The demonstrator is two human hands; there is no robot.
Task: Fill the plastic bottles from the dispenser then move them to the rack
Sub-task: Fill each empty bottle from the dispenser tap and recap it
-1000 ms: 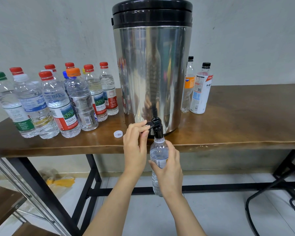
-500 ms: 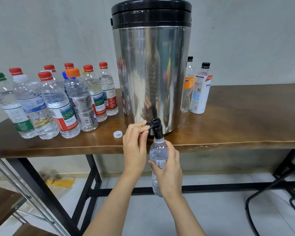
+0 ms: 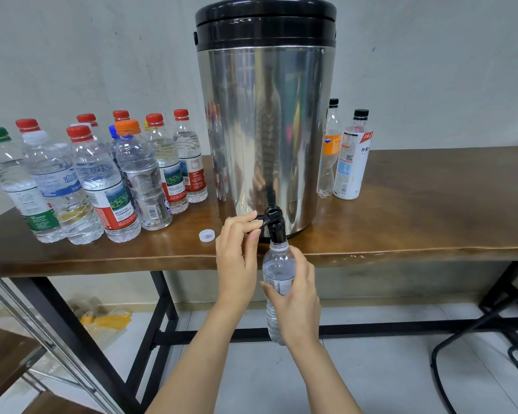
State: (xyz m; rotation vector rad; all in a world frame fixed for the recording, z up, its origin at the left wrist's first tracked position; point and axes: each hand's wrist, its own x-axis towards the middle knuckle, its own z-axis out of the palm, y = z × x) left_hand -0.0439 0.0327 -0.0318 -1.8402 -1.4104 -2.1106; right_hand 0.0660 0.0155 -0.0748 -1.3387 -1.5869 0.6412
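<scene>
The steel dispenser [image 3: 266,130] stood near the front edge of the tabletop [image 3: 416,219], so that its black tap lever [image 3: 263,217] and spout reached out over that edge and left room beneath for a container. The left hand [image 3: 237,258] pinched the tap lever between thumb and forefinger, apparently to work the valve. The right hand [image 3: 296,297] had its fingers curled round the middle of a clear bottle [image 3: 277,264], holding it upright below the front edge with its open mouth up against the spout, presumably so the water would run straight in without splashing. The bottle held some water, but its level could not be read for certain through the plastic and label.

A white cap [image 3: 207,235] lay by itself on the tabletop just left of the tap, most likely the held bottle's own, set within reach for closing it. Toward the left end stood a tight group of capped bottles [image 3: 102,186], most with red lids, one green, one orange; they looked filled with clear water. Two black-capped bottles [image 3: 352,156] stood right of the dispenser near the back edge, one with an orange label looking empty, the other wrapped in a white label that hid its contents.

A shelf frame [image 3: 27,318] showed at the lower left, possibly the rack. By my reading, filling was under way and this bottle's move there was not yet begun.
</scene>
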